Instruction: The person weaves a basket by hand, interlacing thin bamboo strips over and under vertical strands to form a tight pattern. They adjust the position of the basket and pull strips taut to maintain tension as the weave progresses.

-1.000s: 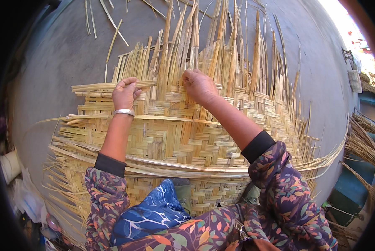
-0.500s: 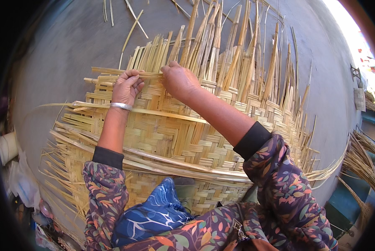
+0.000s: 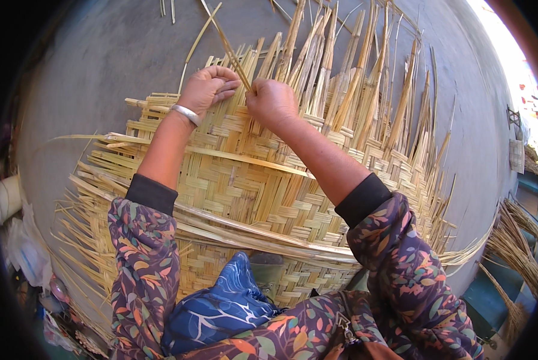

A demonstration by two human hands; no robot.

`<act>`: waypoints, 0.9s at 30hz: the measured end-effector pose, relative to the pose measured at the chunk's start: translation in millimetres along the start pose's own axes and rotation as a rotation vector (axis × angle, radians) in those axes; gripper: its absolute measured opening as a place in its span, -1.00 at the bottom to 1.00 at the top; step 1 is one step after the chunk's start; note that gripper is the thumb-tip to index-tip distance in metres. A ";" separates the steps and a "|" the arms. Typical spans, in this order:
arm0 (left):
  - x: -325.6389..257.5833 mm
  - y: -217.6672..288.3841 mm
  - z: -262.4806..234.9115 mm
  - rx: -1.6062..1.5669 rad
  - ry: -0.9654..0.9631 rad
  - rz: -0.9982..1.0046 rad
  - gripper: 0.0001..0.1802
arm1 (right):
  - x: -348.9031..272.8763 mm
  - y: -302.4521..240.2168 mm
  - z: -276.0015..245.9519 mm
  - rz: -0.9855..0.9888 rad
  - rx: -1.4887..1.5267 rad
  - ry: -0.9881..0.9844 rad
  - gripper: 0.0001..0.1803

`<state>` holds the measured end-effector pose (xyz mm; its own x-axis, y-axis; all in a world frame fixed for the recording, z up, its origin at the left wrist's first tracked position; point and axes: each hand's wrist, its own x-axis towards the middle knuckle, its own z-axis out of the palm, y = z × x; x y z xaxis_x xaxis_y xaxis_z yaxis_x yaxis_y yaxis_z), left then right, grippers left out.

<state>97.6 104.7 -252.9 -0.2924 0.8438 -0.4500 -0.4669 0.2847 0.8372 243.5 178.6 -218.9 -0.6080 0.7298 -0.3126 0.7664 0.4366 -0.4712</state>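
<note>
Blue patterned cloth (image 3: 218, 315) lies lowest, at six o'clock. The woven mat (image 3: 236, 187) spreads across the centre toward twelve. The right hand (image 3: 273, 103), fingers together, clamps a thin strip (image 3: 230, 52) slanting toward eleven; the left hand (image 3: 206, 90) curls beside it, its grip unclear

Both hands (image 3: 273, 103) over a pale woven mat (image 3: 236, 195), a thin strip (image 3: 229, 50) in the right one's fist.
</note>
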 end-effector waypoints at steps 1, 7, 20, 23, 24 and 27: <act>5.3 0.3 3.1 0.090 0.007 -0.007 -0.81 | 1.7 0.4 0.2 0.008 0.017 0.003 -0.82; 31.2 -8.9 12.5 0.945 -0.001 0.174 -0.71 | 1.2 0.7 -4.4 0.044 0.110 0.029 -0.81; 43.6 8.1 25.8 0.799 -0.056 -0.226 -0.75 | -3.8 11.2 -14.5 0.083 0.292 0.049 -0.78; 38.4 9.8 20.5 0.703 -0.131 -0.243 -0.68 | -2.6 12.5 -11.0 0.107 0.379 0.031 -0.77; 36.8 6.9 16.2 0.657 -0.154 -0.219 -0.66 | -2.1 13.0 -9.0 0.107 0.395 0.035 -0.77; 31.7 2.5 9.5 0.438 -0.230 -0.190 -0.64 | -0.5 16.9 -3.8 0.089 0.401 0.059 -0.77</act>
<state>95.1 136.5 -262.0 -0.0228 0.8227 -0.5680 -0.0868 0.5644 0.8209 257.6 187.6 -223.6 -0.5213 0.7895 -0.3240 0.6667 0.1398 -0.7321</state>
